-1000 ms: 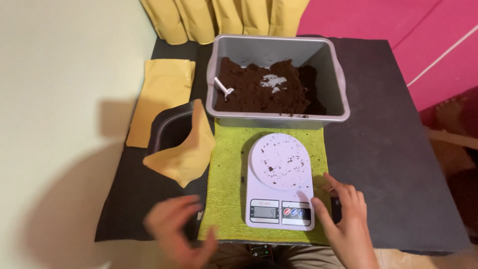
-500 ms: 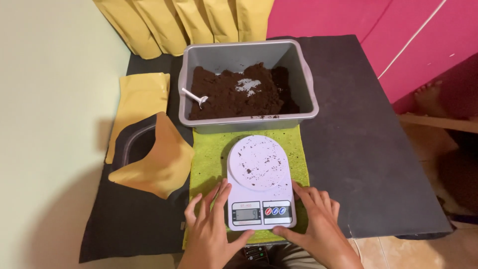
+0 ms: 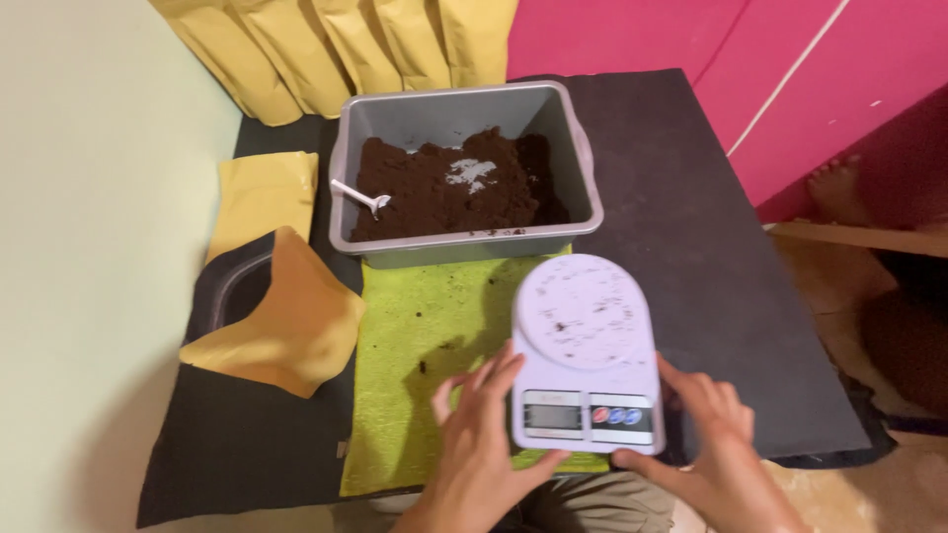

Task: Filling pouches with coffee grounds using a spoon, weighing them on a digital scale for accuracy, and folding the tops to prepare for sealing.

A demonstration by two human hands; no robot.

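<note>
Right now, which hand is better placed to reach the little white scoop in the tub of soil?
Probably the left hand: it sits on the scale's left edge, the side where the white scoop lies in the grey tub. The right hand would have to cross over the scale.

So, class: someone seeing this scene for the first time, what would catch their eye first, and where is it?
Probably the white kitchen scale near the table's front edge, gripped by the left hand and right hand at its two sides. Behind it sits a grey tub of dark soil with a small white scoop; a lime-green mat lies under the scale.
</note>
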